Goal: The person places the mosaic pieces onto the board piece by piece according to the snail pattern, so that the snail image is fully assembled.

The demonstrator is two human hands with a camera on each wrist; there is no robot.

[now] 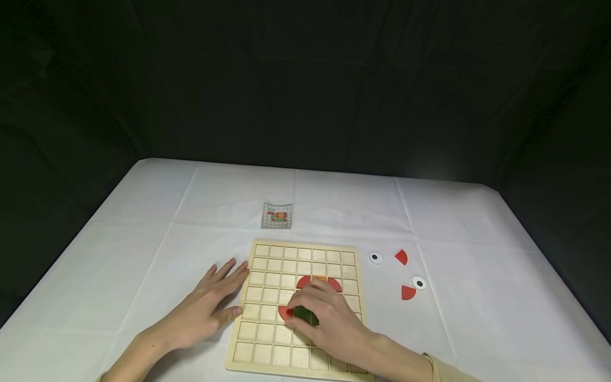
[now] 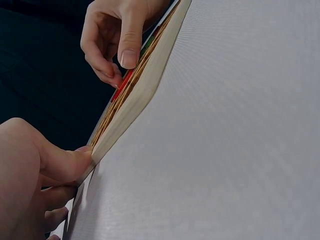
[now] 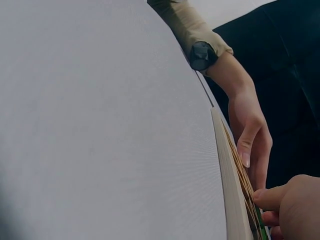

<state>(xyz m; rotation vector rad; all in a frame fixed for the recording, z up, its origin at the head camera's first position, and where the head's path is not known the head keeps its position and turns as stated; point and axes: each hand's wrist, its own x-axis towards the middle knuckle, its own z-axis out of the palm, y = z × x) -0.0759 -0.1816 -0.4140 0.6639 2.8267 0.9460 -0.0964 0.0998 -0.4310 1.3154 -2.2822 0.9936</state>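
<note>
White tablecloth [image 1: 477, 228] under gridded board [image 1: 290, 356], red pieces [image 1: 335, 285] inside.

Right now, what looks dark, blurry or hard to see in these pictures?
Head view: backdrop nearly black, soft shadow beside the left forearm; left wrist view: board nearly edge-on; right wrist view: dark blur at the lower left corner.

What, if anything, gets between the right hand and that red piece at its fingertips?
Nothing visible: the right hand touches the red piece, and no obstacle shows between that piece and the grid board beneath.
</note>
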